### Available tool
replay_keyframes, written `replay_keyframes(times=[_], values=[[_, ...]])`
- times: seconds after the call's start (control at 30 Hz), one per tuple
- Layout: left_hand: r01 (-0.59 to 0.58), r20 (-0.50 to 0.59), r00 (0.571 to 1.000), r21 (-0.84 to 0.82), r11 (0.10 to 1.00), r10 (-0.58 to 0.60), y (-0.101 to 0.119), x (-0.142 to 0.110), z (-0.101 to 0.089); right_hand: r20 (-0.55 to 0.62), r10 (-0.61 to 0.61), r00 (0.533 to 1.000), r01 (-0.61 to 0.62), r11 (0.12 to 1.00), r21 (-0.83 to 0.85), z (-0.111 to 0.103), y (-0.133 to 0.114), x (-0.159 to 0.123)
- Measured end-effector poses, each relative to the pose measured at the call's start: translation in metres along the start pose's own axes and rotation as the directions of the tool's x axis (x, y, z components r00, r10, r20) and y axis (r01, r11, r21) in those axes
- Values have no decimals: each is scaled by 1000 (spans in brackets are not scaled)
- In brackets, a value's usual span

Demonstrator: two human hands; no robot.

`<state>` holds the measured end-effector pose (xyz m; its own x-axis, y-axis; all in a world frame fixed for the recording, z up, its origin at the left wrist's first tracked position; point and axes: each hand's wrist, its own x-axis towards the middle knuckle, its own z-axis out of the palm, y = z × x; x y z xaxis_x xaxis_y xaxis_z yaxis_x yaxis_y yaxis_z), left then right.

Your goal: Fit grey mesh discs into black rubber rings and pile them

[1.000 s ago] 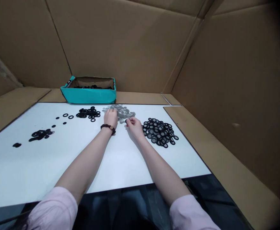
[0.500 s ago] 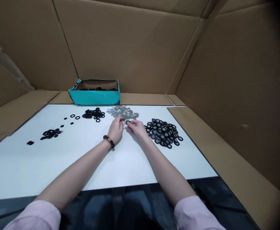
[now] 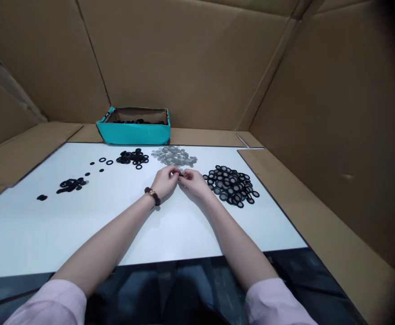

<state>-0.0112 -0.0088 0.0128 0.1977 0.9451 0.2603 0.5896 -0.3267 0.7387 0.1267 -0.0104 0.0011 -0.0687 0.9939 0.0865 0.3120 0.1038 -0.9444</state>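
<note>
Between my two hands a small black ring (image 3: 181,175) is pinched, mostly covered by the fingertips. My left hand (image 3: 165,181), with a dark bead bracelet on the wrist, closes thumb and finger on its left side. From the other side my right hand (image 3: 193,181) grips it too. Just beyond the hands lies a heap of small greyish translucent discs (image 3: 173,156). To the right of my right hand is a large pile of black rings with grey centres (image 3: 231,185). A pile of plain black rings (image 3: 132,157) sits farther left.
A turquoise box (image 3: 135,134) holding black pieces stands at the back on cardboard. Smaller clusters of black pieces (image 3: 71,185) and a few loose rings lie on the left of the white board (image 3: 92,230). Tall cardboard walls (image 3: 184,67) surround the work area.
My left hand has moved in to the right and now meets my right hand at the black ring. Earlier only the right hand held the ring. The view has shifted slightly.
</note>
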Motion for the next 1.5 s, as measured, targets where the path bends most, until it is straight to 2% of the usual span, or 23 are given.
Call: replay_keyframes(times=[0.1, 0.27, 0.4, 0.5, 0.63, 0.77, 0.93, 1.07, 1.2, 1.27, 1.37, 1.43, 1.5], values=[[4, 62, 998, -12, 1000, -3, 1, 2, -6, 71, -6, 997, 12, 996, -86, -3, -4, -3], [0, 177, 984, -15, 1000, 2, 2, 4, -12, 120, 20, 993, -7, 994, -113, -7, -8, -5], [30, 168, 986, -82, 996, -16, -2, 5, -11, 128, 18, 992, -6, 995, -100, -9, -8, -5], [100, 181, 982, -229, 968, -59, -9, 8, -9, 90, -3, 996, 9, 998, -66, -9, -9, -5], [184, 241, 965, -357, 916, -100, -12, 11, -6, 0, -36, 999, 35, 993, -109, -9, -14, -6], [215, 198, 970, -408, 887, -143, -4, 8, 0, -106, -44, 993, 30, 991, -134, -9, -21, -8], [139, 76, 989, -255, 957, -124, 6, 3, -2, -112, -62, 992, 47, 990, -135, -8, -20, -8], [87, 146, 986, -40, 995, -80, 7, 4, -13, -48, -28, 998, 23, 994, -107, -7, -12, -6], [38, 160, 986, 113, 993, -56, 10, 3, -15, 62, 143, 988, -146, 988, 50, -7, -10, -6], [39, 130, 990, 140, 989, -58, 13, 1, -12, 105, 204, 973, -219, 962, 163, -6, -11, -6], [76, 76, 993, 125, 989, -86, 17, -2, -5, 119, 222, 968, -246, 933, 264, -3, -12, -7], [120, 53, 991, 86, 989, -124, 18, -3, -2, 105, 216, 971, -237, 935, 264, -1, -9, -6], [147, 77, 986, 51, 988, -151, 16, -2, -1, 97, 169, 981, -187, 956, 225, -2, -7, -5]])
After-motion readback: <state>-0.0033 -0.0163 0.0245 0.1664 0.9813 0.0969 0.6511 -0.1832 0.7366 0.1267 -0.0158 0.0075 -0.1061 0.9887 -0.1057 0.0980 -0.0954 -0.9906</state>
